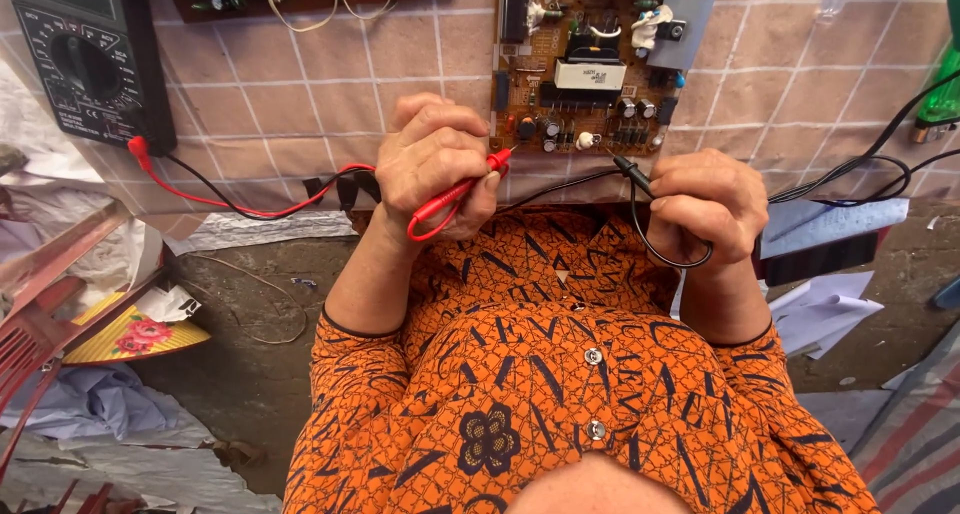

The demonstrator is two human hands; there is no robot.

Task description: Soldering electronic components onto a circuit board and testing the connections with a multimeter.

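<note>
Orange patterned shirt [560, 394] fills the view nearest the camera, both forearms reaching out from it toward the circuit board [590, 64]. Left hand [435, 164] is curled, pinching the red probe [470, 189], its tip aimed up-right at the board's lower left corner. Right hand [705, 204] is closed round the black probe [632, 169], whose long axis slants up-left; its tip lies nearer the board's lower edge. Far left of the board sits the multimeter [85, 59].

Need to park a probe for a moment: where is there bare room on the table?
Bare checked cloth lies between the multimeter and the circuit board, above the left hand. Another patch lies right of the board, above the right hand. It is crowded at the near edge, where leads cross.
</note>
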